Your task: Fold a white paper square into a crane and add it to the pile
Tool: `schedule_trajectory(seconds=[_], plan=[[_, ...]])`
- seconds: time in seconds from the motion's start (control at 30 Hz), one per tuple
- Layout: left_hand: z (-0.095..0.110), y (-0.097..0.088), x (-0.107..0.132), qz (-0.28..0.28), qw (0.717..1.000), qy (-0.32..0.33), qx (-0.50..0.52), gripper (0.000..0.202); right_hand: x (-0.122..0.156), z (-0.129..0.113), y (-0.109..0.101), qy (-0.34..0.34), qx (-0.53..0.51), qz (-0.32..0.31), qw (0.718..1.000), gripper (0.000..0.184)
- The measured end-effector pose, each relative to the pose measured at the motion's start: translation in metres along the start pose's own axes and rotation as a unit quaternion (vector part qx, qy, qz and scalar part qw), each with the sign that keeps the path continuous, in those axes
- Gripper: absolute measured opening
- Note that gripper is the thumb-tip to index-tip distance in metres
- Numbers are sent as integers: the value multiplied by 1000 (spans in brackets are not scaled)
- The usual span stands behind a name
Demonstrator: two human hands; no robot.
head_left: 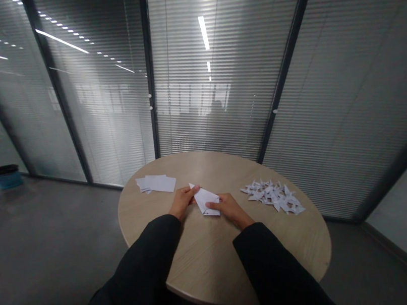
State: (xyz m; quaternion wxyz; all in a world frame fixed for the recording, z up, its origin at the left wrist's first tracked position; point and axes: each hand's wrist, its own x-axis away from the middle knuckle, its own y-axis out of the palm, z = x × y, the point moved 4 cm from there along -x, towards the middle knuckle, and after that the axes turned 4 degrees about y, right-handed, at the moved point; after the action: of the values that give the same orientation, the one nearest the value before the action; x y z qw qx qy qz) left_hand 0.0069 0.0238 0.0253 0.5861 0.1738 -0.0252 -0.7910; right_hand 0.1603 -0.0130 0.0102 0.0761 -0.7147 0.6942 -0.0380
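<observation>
A partly folded white paper sheet (205, 200) lies on the round wooden table (211, 253). My left hand (182, 200) pinches its upper left corner with closed fingers. My right hand (227, 207) presses down on the sheet's right side, index finger stretched along a fold. Both arms are in black sleeves.
A small stack of flat white sheets (156, 183) lies at the table's far left. A pile of several folded white paper shapes (274, 196) lies at the right. Glass walls with blinds stand behind the table. Coloured bins (2, 177) stand on the floor at the far left.
</observation>
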Motion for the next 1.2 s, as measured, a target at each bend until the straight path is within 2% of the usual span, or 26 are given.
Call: schedule_trajectory(seconds=[0.13, 0.3, 0.53, 0.8, 0.93, 1.03, 1.13, 1.2], plan=[[-6, 0, -3, -25, 999, 8, -28, 48, 1, -2, 1, -2, 10, -2, 1000, 33], [-6, -2, -5, -10, 998, 34, -45, 52, 3, -6, 3, -2, 15, -6, 1000, 34], [-10, 1, -3, -37, 999, -12, -18, 48, 3, -4, 1, -5, 15, 2, 1000, 36], [-5, 2, 0, -60, 998, 17, -31, 45, 3, -5, 3, -23, 49, -15, 998, 34], [-10, -1, -2, -54, 996, 6, -74, 46, 2, -10, -3, -55, 72, 43, 995, 33], [-17, 3, 0, -116, 985, -33, -123, 44, 3, -16, -7, -98, 49, 94, 990, 36], [-20, 11, 8, -209, 963, -71, -157, 39, 4, -20, 0, -110, 42, 56, 991, 34], [-18, 16, 14, -243, 953, -84, -161, 37, 5, -19, 5, -97, 47, 24, 994, 28]])
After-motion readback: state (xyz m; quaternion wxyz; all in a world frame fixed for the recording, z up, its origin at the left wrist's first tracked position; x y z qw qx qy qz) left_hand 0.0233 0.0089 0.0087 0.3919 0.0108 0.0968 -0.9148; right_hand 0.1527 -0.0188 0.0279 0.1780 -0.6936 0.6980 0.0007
